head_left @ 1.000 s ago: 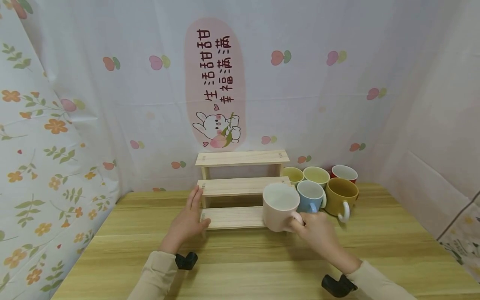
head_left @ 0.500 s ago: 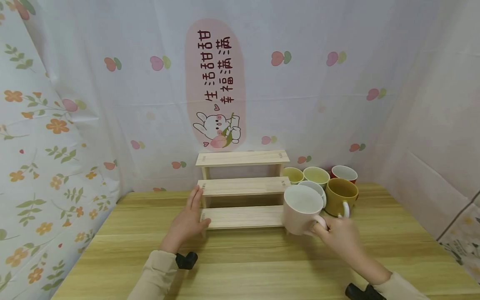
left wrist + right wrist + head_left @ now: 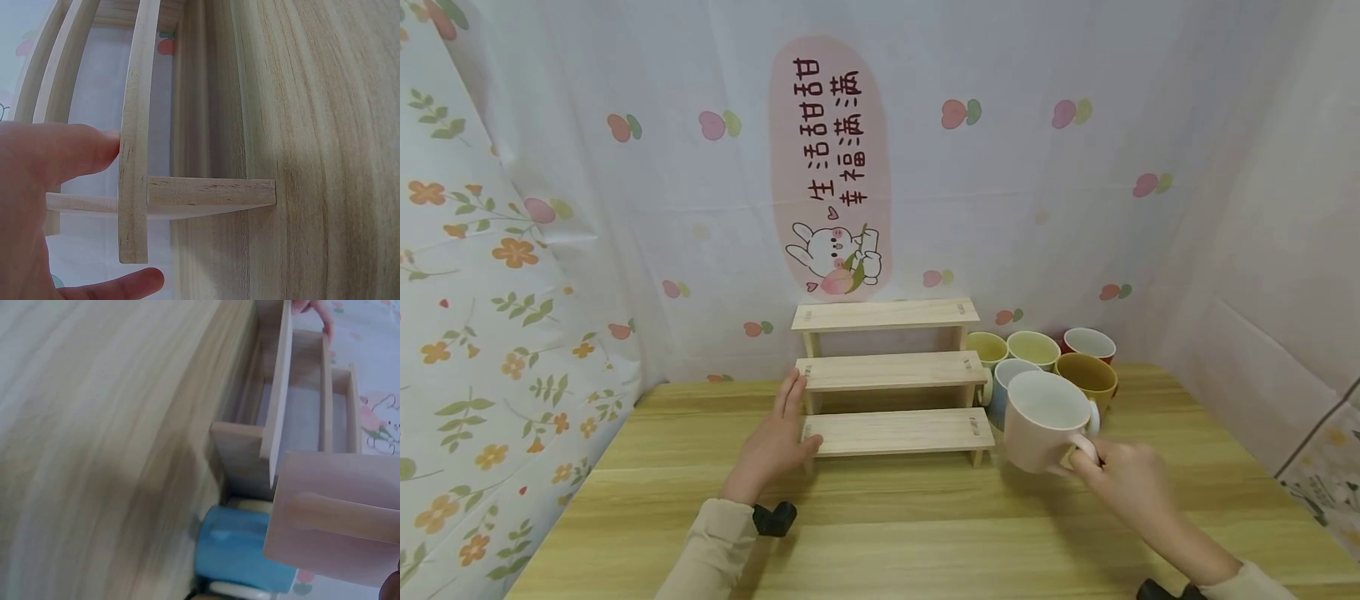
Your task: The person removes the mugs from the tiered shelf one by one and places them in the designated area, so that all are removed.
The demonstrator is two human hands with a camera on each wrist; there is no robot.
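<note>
My right hand (image 3: 1138, 483) grips the handle of a pale pink mug (image 3: 1037, 433), white inside. The mug is upright, to the right of the lowest step of a three-tier wooden shelf (image 3: 887, 432), and partly hides a blue mug (image 3: 1000, 392). In the right wrist view the pink mug (image 3: 337, 550) appears close up, with the blue mug (image 3: 237, 547) standing beyond it by the shelf. My left hand (image 3: 772, 454) rests at the shelf's left end with fingers extended. The left wrist view has its thumb (image 3: 94, 147) touching the edge of a board (image 3: 134, 144).
Behind the pink mug stand a mustard mug (image 3: 1086, 372), two yellowish mugs, one of them a pale yellow mug (image 3: 1033, 348), and a red mug (image 3: 1090, 342) with a white inside. A patterned cloth (image 3: 1045, 208) hangs behind the wooden table (image 3: 880, 542).
My right hand has carried the pink mug rightward from the lowest step, uncovering that step's right end. My left hand has stayed at the shelf.
</note>
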